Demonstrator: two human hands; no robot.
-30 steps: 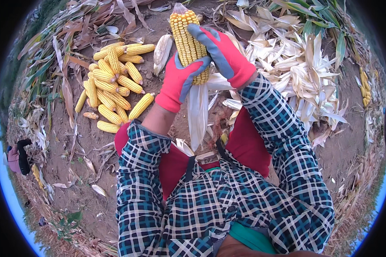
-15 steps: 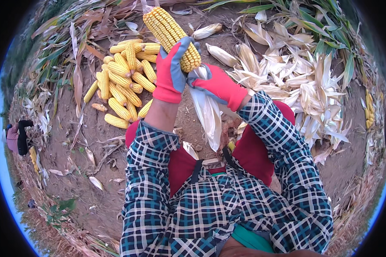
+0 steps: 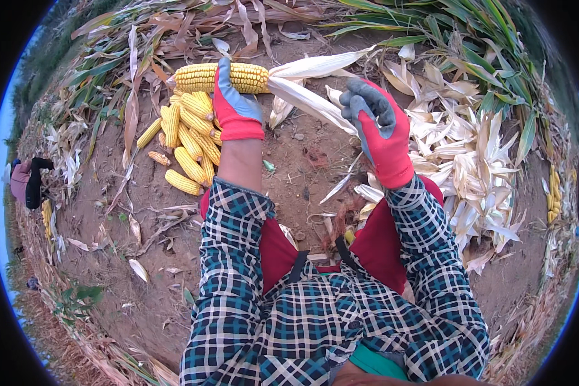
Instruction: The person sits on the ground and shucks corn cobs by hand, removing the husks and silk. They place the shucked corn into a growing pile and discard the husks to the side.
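Note:
A husked yellow ear of corn (image 3: 249, 78) lies level above the heap, its pale husk (image 3: 315, 103) still joined at the right end and spread into strips. My left hand (image 3: 235, 106), in a red and grey glove, is closed around the middle of the ear. To the right, my right hand (image 3: 381, 128), gloved alike, has its fingers curved and apart from the thumb. One husk strip ends close beside its thumb, and nothing shows between the fingers. Under and below my left hand is a heap of bare yellow ears (image 3: 190, 132).
Loose pale husks (image 3: 463, 167) are piled at the right. Dry stalks and leaves (image 3: 167, 29) line the far side, with greener leaves (image 3: 431, 19) at far right. Bare soil (image 3: 296, 161) lies between heap and husks. Another person (image 3: 26, 183) is far off at the left edge.
The ear has swung from upright and tilted to level and moved left, its husk now stretching right. My right hand has come off the husk base, moved right and opened.

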